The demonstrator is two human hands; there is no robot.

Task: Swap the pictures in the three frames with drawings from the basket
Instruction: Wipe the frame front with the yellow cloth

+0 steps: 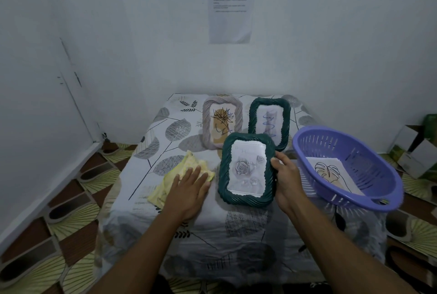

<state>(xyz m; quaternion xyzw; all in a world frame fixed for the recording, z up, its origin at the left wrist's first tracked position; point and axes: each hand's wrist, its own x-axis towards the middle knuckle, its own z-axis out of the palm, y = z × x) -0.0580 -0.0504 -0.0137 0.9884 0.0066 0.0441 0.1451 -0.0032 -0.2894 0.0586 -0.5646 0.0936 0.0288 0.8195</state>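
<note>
Looks forward and down from head height, close over a low table (pixel 236 230) draped in white cloth printed with grey leaves. Faces a pale plastered wall (pixel 331 45) corner, a printed white paper sheet (pixel 230 7) high in frame. Centres on a dark green rope-moulded rectangular picture frame (pixel 223 175), left hand (pixel 189 189) and right hand (pixel 287 180) entering from the bottom edge. Spreads wide, catching brown-and-yellow patterned floor tiles (pixel 78 213) either side. Stands as the only view.

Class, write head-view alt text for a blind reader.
A person's right hand grips the near green frame with a rose picture; left hand rests on a yellow cloth. A grey frame and second green frame sit behind; a purple basket holds a drawing.
</note>
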